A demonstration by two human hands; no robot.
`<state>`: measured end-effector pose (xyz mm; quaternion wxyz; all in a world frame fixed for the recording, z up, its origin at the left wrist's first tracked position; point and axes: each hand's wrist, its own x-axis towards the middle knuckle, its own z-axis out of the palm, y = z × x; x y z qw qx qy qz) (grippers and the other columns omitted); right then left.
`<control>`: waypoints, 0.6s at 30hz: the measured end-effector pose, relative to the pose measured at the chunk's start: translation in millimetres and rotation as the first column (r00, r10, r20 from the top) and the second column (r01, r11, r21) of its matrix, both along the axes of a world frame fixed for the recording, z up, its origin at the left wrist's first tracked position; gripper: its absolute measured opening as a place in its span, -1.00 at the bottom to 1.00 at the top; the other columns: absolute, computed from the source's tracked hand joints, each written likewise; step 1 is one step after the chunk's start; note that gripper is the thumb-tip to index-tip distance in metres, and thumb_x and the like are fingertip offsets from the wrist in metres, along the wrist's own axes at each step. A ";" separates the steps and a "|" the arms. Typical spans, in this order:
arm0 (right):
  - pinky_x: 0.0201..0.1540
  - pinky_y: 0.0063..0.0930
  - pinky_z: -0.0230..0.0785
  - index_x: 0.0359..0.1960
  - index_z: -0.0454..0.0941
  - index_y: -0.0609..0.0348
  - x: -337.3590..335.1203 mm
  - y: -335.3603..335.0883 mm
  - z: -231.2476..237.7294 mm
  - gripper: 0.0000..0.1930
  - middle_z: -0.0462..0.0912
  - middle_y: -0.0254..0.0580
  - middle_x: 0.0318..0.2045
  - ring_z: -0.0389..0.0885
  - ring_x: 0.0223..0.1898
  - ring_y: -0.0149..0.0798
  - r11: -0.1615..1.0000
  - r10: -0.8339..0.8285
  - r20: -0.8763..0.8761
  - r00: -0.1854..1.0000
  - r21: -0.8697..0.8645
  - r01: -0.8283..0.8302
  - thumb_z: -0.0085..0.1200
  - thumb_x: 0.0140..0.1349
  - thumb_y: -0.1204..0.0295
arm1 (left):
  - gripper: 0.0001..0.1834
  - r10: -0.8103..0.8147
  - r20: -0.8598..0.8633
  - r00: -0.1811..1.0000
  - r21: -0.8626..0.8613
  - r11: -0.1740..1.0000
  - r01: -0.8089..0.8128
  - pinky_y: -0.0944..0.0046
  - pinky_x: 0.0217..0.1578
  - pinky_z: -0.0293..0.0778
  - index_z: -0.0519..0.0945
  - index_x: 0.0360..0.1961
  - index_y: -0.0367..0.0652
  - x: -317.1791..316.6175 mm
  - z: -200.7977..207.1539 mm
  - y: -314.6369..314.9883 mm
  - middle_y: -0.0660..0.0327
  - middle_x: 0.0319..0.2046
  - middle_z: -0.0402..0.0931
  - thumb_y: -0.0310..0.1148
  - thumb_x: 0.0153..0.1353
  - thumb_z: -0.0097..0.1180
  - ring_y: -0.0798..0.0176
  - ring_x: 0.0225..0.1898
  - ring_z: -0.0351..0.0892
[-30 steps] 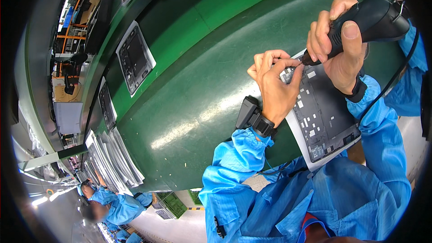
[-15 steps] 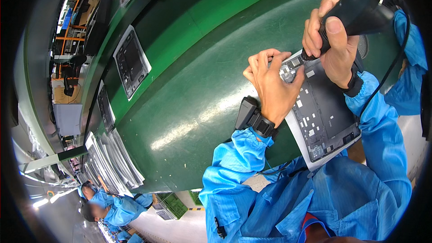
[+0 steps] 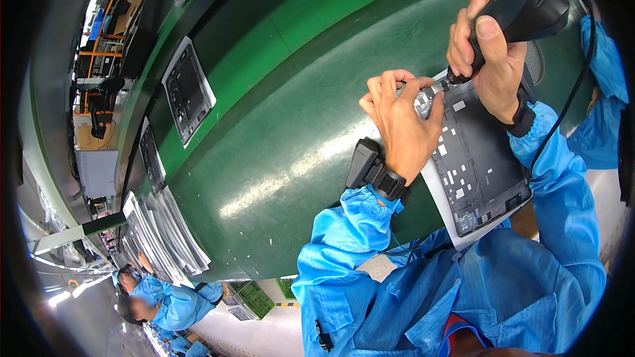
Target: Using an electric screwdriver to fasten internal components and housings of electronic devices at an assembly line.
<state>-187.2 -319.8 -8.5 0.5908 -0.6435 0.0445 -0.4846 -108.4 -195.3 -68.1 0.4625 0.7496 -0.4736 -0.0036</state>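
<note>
1. So the dark green bench (image 3: 284,158) is catching a big streak of glare.
2. Over on the right, a white sheet (image 3: 461,242) is lying on it, with a flat dark panel (image 3: 493,165) sitting on top.
3. A fanned-out pile of pale sheets (image 3: 165,231) is hogging the left end.
4. Some tiny pale bits (image 3: 268,242) are littering the surface.
5. The brighter green strip (image 3: 258,69) alongside is carrying two more dark panels (image 3: 188,86).

At far left, I am seeing an orange-framed rack (image 3: 100,53), which is standing beyond the green belt (image 3: 258,46). A stack of pale sheets (image 3: 162,238) is lying lower. Near it, a co-worker in blue (image 3: 188,311) is appearing, and a green crate (image 3: 256,301) is resting on the floor (image 3: 286,287).
</note>
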 end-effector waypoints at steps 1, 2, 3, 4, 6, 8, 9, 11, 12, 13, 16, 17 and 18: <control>-0.66 -0.56 0.19 -0.09 0.30 0.15 0.9 0.8 -0.3 -0.71 0.33 -0.29 -0.64 0.24 -0.72 -0.49 1.000 0.001 0.000 1.000 -0.001 -0.001 -0.04 0.50 0.17 | -0.73 0.001 0.000 1.000 -0.001 1.000 -0.001 0.11 0.00 0.11 0.75 -0.28 -0.05 0.3 0.1 0.3 0.26 -0.21 0.46 -0.37 -0.08 0.48 0.15 -0.07 0.37; -0.67 -0.56 0.19 -0.09 0.30 0.15 1.8 1.7 -0.6 -0.71 0.33 -0.29 -0.64 0.24 -0.72 -0.49 1.000 -0.006 0.001 1.000 0.002 0.006 -0.03 0.50 0.17 | -0.73 0.002 0.002 1.000 -0.003 1.000 -0.002 0.11 0.00 0.11 0.75 -0.28 -0.05 0.7 0.3 0.6 0.26 -0.22 0.46 -0.37 -0.08 0.48 0.15 -0.07 0.37; -0.67 -0.56 0.19 -0.09 0.30 0.16 2.6 2.6 -0.8 -0.70 0.33 -0.29 -0.64 0.24 -0.72 -0.49 1.000 -0.012 0.001 1.000 0.005 0.012 -0.03 0.50 0.17 | -0.73 0.002 0.004 1.000 -0.005 1.000 -0.002 0.11 -0.01 0.11 0.75 -0.28 -0.05 1.1 0.1 1.0 0.25 -0.22 0.45 -0.37 -0.08 0.48 0.15 -0.07 0.37; -0.67 -0.56 0.19 -0.09 0.30 0.16 2.8 2.9 -0.6 -0.70 0.33 -0.29 -0.64 0.24 -0.72 -0.49 1.000 -0.011 0.000 1.000 0.005 0.011 -0.03 0.50 0.17 | -0.73 0.004 0.004 1.000 -0.005 1.000 -0.004 0.11 -0.01 0.11 0.75 -0.28 -0.05 1.4 0.1 1.0 0.25 -0.22 0.45 -0.37 -0.08 0.48 0.15 -0.07 0.37; -0.67 -0.56 0.19 -0.09 0.30 0.17 2.9 3.4 -0.4 -0.70 0.33 -0.29 -0.64 0.25 -0.72 -0.49 1.000 -0.012 0.008 1.000 0.000 0.012 -0.01 0.48 0.17 | -0.73 -0.002 0.001 1.000 -0.006 1.000 0.002 0.11 -0.01 0.11 0.75 -0.27 -0.05 1.9 0.0 1.3 0.25 -0.22 0.45 -0.37 -0.08 0.48 0.15 -0.08 0.36; -0.67 -0.56 0.19 -0.09 0.31 0.17 3.9 5.0 -0.4 -0.70 0.33 -0.29 -0.64 0.25 -0.71 -0.49 1.000 -0.011 0.002 1.000 -0.017 0.011 0.01 0.47 0.18 | -0.72 -0.001 -0.002 1.000 -0.005 1.000 0.001 0.11 -0.01 0.11 0.75 -0.27 -0.05 2.4 1.3 2.4 0.25 -0.22 0.45 -0.36 -0.08 0.48 0.15 -0.08 0.36; -0.67 -0.56 0.19 -0.09 0.31 0.17 4.5 5.9 -0.4 -0.69 0.34 -0.29 -0.64 0.26 -0.71 -0.49 0.999 -0.009 -0.004 1.000 -0.034 0.009 0.02 0.47 0.18 | -0.72 -0.001 -0.005 1.000 -0.004 1.000 0.001 0.11 -0.01 0.11 0.75 -0.27 -0.05 2.7 1.8 3.0 0.25 -0.22 0.45 -0.36 -0.08 0.49 0.15 -0.08 0.36; -0.67 -0.56 0.19 -0.09 0.31 0.17 5.8 7.2 -0.4 -0.70 0.34 -0.29 -0.64 0.26 -0.70 -0.49 0.999 -0.007 -0.003 1.000 -0.036 0.007 0.03 0.46 0.19 | -0.72 -0.001 -0.005 1.000 -0.006 1.000 0.001 0.11 -0.01 0.11 0.75 -0.27 -0.06 2.8 0.9 2.8 0.24 -0.22 0.45 -0.36 -0.08 0.49 0.15 -0.08 0.36; -0.67 -0.57 0.18 -0.09 0.31 0.17 6.2 7.8 -0.6 -0.70 0.34 -0.29 -0.64 0.27 -0.70 -0.49 0.999 -0.005 -0.002 1.000 -0.039 0.005 0.05 0.45 0.20 | -0.72 -0.001 -0.005 1.000 -0.007 1.000 0.001 0.11 -0.01 0.11 0.75 -0.27 -0.06 2.8 0.5 2.9 0.24 -0.22 0.45 -0.36 -0.08 0.49 0.15 -0.08 0.36; -0.67 -0.57 0.18 -0.09 0.31 0.17 6.3 7.9 -1.6 -0.70 0.34 -0.29 -0.64 0.27 -0.70 -0.49 0.999 -0.004 -0.002 1.000 -0.039 0.004 0.05 0.45 0.20 | -0.72 0.000 -0.004 1.000 -0.007 1.000 0.000 0.11 -0.01 0.11 0.75 -0.27 -0.06 2.9 0.7 3.2 0.24 -0.22 0.45 -0.36 -0.08 0.49 0.15 -0.08 0.36; -0.67 -0.58 0.17 -0.10 0.31 0.18 6.6 8.0 -4.1 -0.70 0.34 -0.29 -0.65 0.27 -0.70 -0.49 1.000 0.004 -0.008 1.000 0.002 -0.004 0.05 0.45 0.22 | -0.72 -0.001 -0.004 1.000 0.001 1.000 0.001 0.10 0.00 0.11 0.75 -0.27 -0.07 3.0 1.3 4.3 0.24 -0.22 0.44 -0.36 -0.08 0.49 0.14 -0.07 0.36; -0.67 -0.58 0.16 -0.10 0.31 0.18 7.0 8.2 -3.8 -0.71 0.34 -0.30 -0.65 0.27 -0.69 -0.49 1.000 0.010 -0.006 1.000 0.007 -0.010 0.06 0.44 0.23 | -0.72 -0.002 -0.006 1.000 0.002 1.000 0.002 0.10 0.00 0.11 0.75 -0.28 -0.07 3.1 1.5 4.4 0.24 -0.22 0.44 -0.36 -0.08 0.49 0.14 -0.07 0.36; -0.67 -0.58 0.16 -0.10 0.31 0.18 7.3 8.6 -3.6 -0.71 0.34 -0.30 -0.65 0.27 -0.69 -0.49 1.000 0.017 -0.004 1.000 0.012 -0.017 0.06 0.44 0.23 | -0.72 -0.003 -0.008 1.000 0.003 1.000 0.003 0.10 0.00 0.11 0.74 -0.28 -0.08 3.0 1.6 4.6 0.24 -0.23 0.44 -0.36 -0.08 0.49 0.14 -0.07 0.35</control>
